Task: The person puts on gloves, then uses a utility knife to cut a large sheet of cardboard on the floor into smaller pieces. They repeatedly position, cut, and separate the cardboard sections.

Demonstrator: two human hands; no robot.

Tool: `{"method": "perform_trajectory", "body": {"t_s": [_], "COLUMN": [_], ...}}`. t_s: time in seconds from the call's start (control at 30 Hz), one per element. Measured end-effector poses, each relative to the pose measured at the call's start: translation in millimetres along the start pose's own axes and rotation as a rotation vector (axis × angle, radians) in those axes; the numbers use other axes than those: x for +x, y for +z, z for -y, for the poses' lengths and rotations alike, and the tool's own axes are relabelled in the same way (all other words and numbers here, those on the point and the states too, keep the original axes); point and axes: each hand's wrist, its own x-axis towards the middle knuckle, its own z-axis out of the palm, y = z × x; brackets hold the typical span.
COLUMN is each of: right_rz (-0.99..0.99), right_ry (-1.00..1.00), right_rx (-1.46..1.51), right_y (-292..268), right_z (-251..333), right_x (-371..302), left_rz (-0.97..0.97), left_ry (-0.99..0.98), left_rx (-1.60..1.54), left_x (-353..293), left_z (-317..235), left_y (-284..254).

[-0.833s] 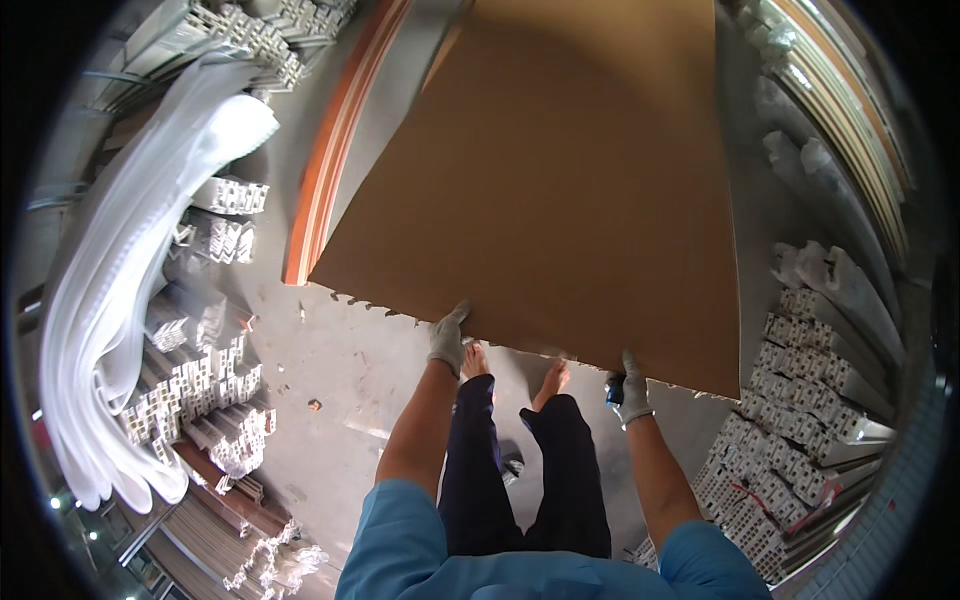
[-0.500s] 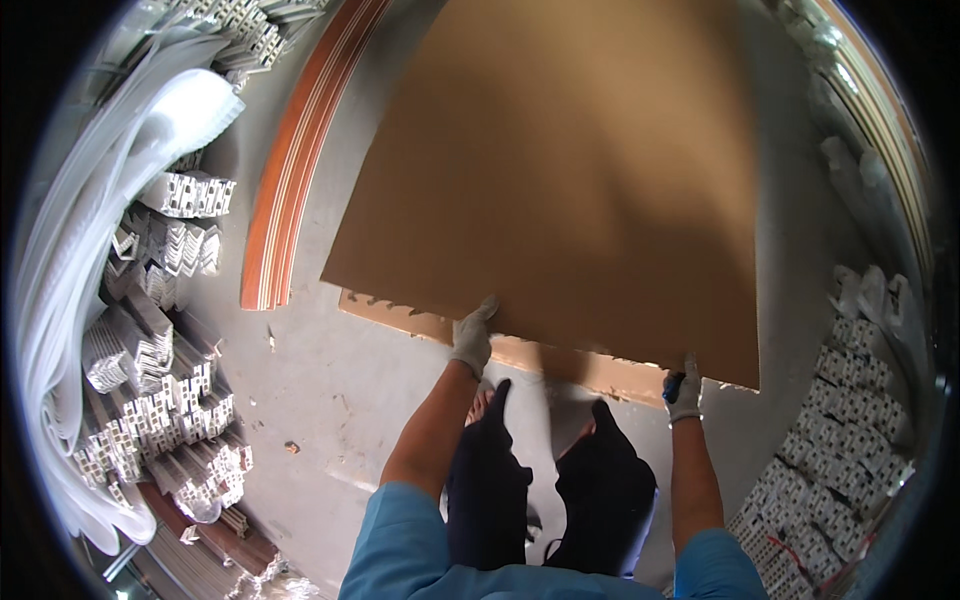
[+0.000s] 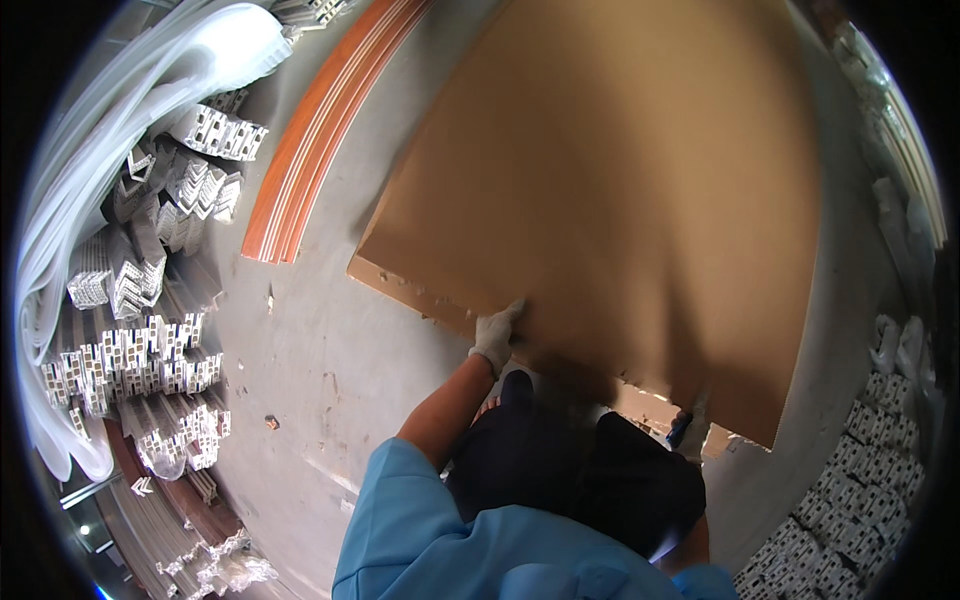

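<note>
A large brown cardboard sheet [image 3: 620,200] stretches away in front of me, over a lower cardboard layer [image 3: 400,288] with a ragged near edge. My left hand [image 3: 497,335], in a whitish glove, grips the near edge left of the middle, thumb side on top. Near the right corner my right hand [image 3: 697,425], also gloved, is closed around a small dark blue object [image 3: 680,428] whose kind I cannot make out. That hand touches the sheet's edge and is partly hidden by shadow and my knee. Torn cardboard shows beside it.
Reddish-brown long strips [image 3: 320,140] lie on the grey floor [image 3: 300,340] to the left. Stacked white profiles [image 3: 130,355] and clear plastic wrap [image 3: 110,150] line the left side. More bundled profiles [image 3: 850,480] stand at right. Small scraps dot the floor.
I have bent lower, knees folded toward the sheet's near edge. The sheet has shifted right in view, its right corner nearer. Both hands keep their places along the edge.
</note>
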Motion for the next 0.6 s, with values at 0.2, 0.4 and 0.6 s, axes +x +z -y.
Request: {"method": "perform_trajectory", "body": {"t_s": [0.2,0.4,0.6], "right_rz": [-0.143,-0.539,-0.547], "right_ry": [-0.027,-0.407,-0.402], "right_rx": [-0.262,-0.357,-0.529], "right_y": [-22.6,-76.0,-108.7], "right_z": [-34.6,-46.4,-7.7], "right_x": [-6.5,-35.7,-65.8], "left_rz": [-0.148,-0.279,-0.092], "left_ry": [-0.053,-0.017,-0.017], "left_rx": [-0.091,-0.026,0.172], "left_x": [-4.6,3.7,21.6], "left_z": [15.6,21.6,49.4], "left_y": [-26.1,-55.1,-93.2]}}
